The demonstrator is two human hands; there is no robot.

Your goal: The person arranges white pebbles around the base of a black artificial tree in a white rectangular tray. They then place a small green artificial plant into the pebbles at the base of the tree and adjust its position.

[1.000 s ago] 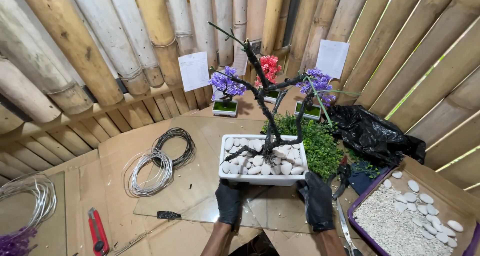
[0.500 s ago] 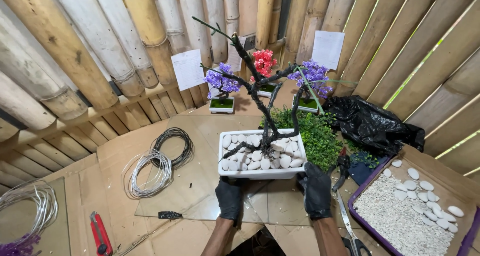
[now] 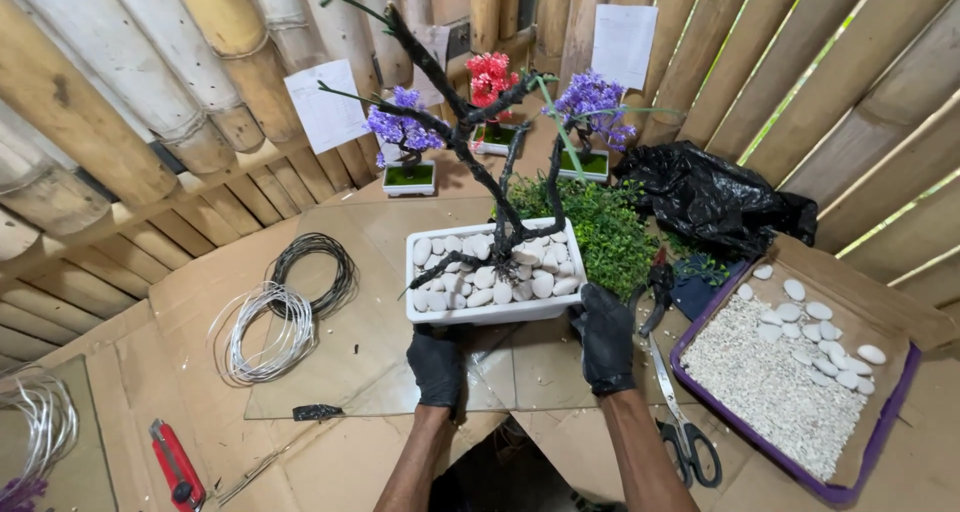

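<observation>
White pebbles filled the rectangular white planter (image 3: pixel 490 312), out of which a bare black wire tree (image 3: pixel 480 142) rose with its branches spreading toward the bamboo wall (image 3: pixel 140 82). The planter sat above a glass sheet (image 3: pixel 380 362) on the cardboard-covered table (image 3: pixel 140 392), directly ahead of both hands. The left hand (image 3: pixel 436 366), in a black glove, was closed on the planter's near left corner, fingers tucked beneath the base. The right hand (image 3: pixel 605 338), gloved the same, was curled around the near right corner, thumb up along the side wall. Whether the planter rested on the glass or hung just clear of it could not be told.

Just behind the planter lay a clump of green artificial foliage (image 3: pixel 610 232), touching its far right edge, with a crumpled black plastic bag (image 3: pixel 710 197) beyond that. Left of the planter, near but apart, lay a coil of silver wire (image 3: pixel 262 334) overlapping a coil of black wire (image 3: pixel 315 267). To the right stood a purple tray (image 3: pixel 850 477) of white gravel and flat white stones, and between it and the right forearm lay scissors (image 3: pixel 685 427). A red utility knife (image 3: pixel 176 464) lay near the lower left edge. Three small finished trees stood by the wall: two purple (image 3: pixel 400 127) (image 3: pixel 592 100) and one red (image 3: pixel 490 77).
</observation>
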